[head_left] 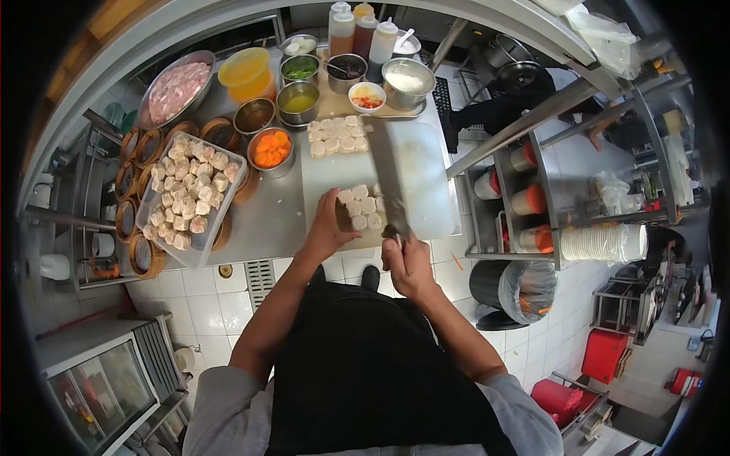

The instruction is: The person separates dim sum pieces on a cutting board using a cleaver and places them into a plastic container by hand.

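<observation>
My right hand [409, 262] is wrapped round the handle of a cleaver [389, 171], its blade reaching away over the white cutting board [426, 175]. Small pale pieces [362, 207] lie in a cluster on the board, just left of the blade. Beside that cluster's left edge, my left hand [328, 226] has its thumb and fingers apart, with nothing visibly held. A second block of pale pieces [337, 135] sits in rows farther up the board. The blade hides part of the board and the right edge of the near cluster.
A plastic tub [196, 247] of pale chunks and round steamers [142, 254] are on the left. A bowl of meat [182, 83], an orange container [247, 76], a carrot bowl [271, 150] and squeeze bottles [382, 45] stand behind. A lined bin [526, 289] is at the right.
</observation>
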